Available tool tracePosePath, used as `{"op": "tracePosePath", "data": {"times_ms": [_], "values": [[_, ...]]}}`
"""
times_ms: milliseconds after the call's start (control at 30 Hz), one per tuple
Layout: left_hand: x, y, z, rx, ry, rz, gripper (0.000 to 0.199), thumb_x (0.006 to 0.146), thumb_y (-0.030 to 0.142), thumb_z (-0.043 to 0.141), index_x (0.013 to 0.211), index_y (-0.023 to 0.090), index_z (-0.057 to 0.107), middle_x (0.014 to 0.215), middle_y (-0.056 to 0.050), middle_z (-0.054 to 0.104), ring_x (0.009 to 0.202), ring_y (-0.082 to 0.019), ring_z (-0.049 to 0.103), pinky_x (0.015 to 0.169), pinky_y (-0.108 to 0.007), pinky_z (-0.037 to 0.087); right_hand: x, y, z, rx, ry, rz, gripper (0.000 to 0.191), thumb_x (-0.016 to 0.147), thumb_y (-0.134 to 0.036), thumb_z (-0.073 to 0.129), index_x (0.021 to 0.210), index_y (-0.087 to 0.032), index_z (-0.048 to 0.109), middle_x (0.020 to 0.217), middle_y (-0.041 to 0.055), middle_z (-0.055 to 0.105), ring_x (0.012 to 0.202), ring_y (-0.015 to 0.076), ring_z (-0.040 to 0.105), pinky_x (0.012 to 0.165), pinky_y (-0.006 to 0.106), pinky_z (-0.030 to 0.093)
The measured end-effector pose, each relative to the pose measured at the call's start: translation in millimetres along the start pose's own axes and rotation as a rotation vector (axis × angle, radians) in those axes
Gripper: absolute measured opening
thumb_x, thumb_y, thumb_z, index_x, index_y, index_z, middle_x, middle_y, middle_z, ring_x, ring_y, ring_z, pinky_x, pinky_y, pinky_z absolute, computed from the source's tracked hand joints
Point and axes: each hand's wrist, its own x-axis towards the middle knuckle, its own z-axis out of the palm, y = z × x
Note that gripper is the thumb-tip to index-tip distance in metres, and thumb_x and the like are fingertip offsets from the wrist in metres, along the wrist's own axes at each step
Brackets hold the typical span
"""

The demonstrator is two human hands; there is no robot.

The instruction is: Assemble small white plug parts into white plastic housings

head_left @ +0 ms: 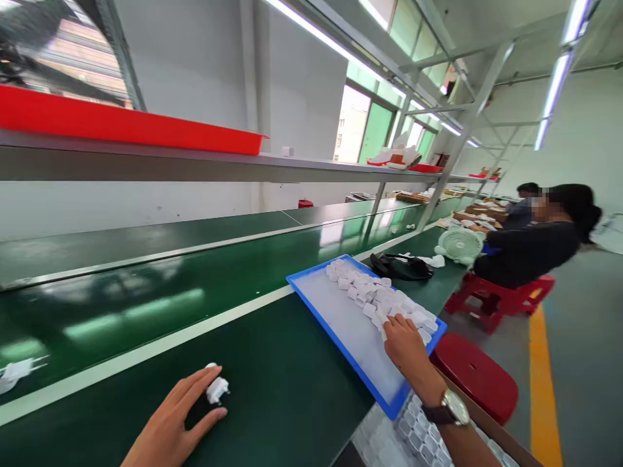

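My left hand [182,412] rests low over the green work surface, its thumb and fingers apart in a curve. Between them is a small white plastic part [217,390], with a fingertip against it; its exact kind is unclear. Over at the blue-rimmed tray [335,337], my right hand [405,340], with a watch on the wrist, pinches a white plastic piece [382,318]. Many similar white plastic housings [363,288] lie heaped along the tray's far right side. The right hand's fingers partly hide the piece.
A white plug with metal pins [19,373] lies at far left. Below the tray are clear trays of white parts [421,431]. A black bag [402,266], green fan [460,244] and red stool [474,376] stand right. Co-workers sit beyond. A shelf [195,167] runs overhead.
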Motion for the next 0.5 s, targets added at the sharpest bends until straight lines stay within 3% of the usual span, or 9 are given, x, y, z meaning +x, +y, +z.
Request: {"op": "tracePosePath", "data": {"times_ms": [100,167,233,367,433,500], "values": [[-4.7,17.8,-22.3,-0.022,-0.003,-0.012,0.055,0.081,0.053,0.072,0.133,0.038,0.064,0.139,-0.003,0.064,0.124,-0.03,0.063,0.107,-0.043,0.052,7.5,-32.2,-9.9,0.102,0.186,-0.212,0.031,0.076,0.003,0.045,0.087,-0.014,0.069,0.103,0.0165,0.072,0.1,0.0318,0.062,0.088,0.046,0.047],[-10.3,29.0,-35.8,-0.075,0.053,-0.077,0.059,0.081,0.049,0.074,0.137,0.035,0.061,0.14,-0.005,0.061,0.119,-0.029,0.065,0.109,-0.045,0.051,17.2,-71.4,-17.3,0.287,0.351,-0.423,0.036,0.076,0.002,0.044,0.094,-0.017,0.068,0.102,0.013,0.072,0.094,0.0284,0.062,0.082,0.042,0.049],[-18.6,41.6,-40.9,-0.156,0.058,-0.091,0.065,0.082,0.046,0.075,0.143,0.033,0.056,0.143,-0.008,0.058,0.114,-0.027,0.066,0.107,-0.044,0.052,26.8,-125.7,-25.6,0.522,0.414,-0.622,0.045,0.076,0.004,0.041,0.104,-0.02,0.066,0.097,0.009,0.072,0.085,0.0242,0.062,0.073,0.037,0.05],[-31.9,53.3,-29.4,-0.254,0.049,0.028,0.083,0.076,0.043,0.083,0.149,0.026,0.048,0.142,-0.014,0.058,0.124,-0.03,0.06,0.11,-0.047,0.05,33.8,-242.3,-41.1,0.86,0.379,-0.965,0.055,0.079,0.006,0.04,0.123,-0.021,0.061,0.091,0.0051,0.072,0.075,0.0201,0.062,0.066,0.032,0.051],[-34.6,44.7,-24.8,-0.248,0.093,0.07,0.061,0.087,0.034,0.071,0.145,0.023,0.053,0.132,-0.013,0.065,0.12,-0.029,0.061,0.107,-0.047,0.051,34.8,-282.7,-39.6,0.94,0.41,-1.1,0.055,0.08,0.004,0.04,0.125,-0.02,0.06,0.095,0.0056,0.073,0.079,0.0208,0.065,0.071,0.033,0.055],[-37.1,30.1,-25.4,-0.197,0.161,0.016,0.049,0.09,0.028,0.065,0.138,0.027,0.059,0.122,-0.011,0.07,0.114,-0.028,0.064,0.103,-0.044,0.054,39.8,-304.0,-25.6,0.943,0.454,-1.148,0.054,0.079,0.0,0.041,0.126,-0.018,0.06,0.105,0.0082,0.074,0.089,0.0228,0.069,0.078,0.035,0.057]]}}
